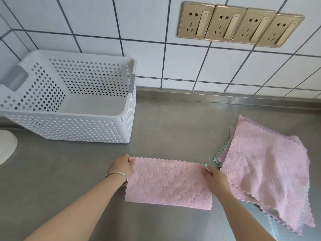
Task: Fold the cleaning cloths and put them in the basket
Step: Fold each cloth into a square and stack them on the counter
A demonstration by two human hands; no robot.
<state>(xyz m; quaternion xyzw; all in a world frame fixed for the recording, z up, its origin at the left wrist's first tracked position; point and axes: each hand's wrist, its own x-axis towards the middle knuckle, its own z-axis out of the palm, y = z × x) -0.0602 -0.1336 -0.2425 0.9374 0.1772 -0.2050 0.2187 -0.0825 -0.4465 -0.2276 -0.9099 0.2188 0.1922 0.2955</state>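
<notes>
A pink cleaning cloth (167, 182) lies folded in half as a wide rectangle on the steel counter, near the front. My left hand (121, 166) pinches its far left corner; my right hand (216, 180) pinches its far right corner, where a green underside shows. To the right lies a loose stack of unfolded cloths (265, 171), pink on top with purple and green edges beneath. A white perforated basket (73, 126) stands at the back left with nothing visible inside it.
The steel counter (173, 129) runs to a white tiled wall with several gold sockets (239, 25). A white round object (7, 145) peeks in at the left edge. A silver bangle sits on my left wrist.
</notes>
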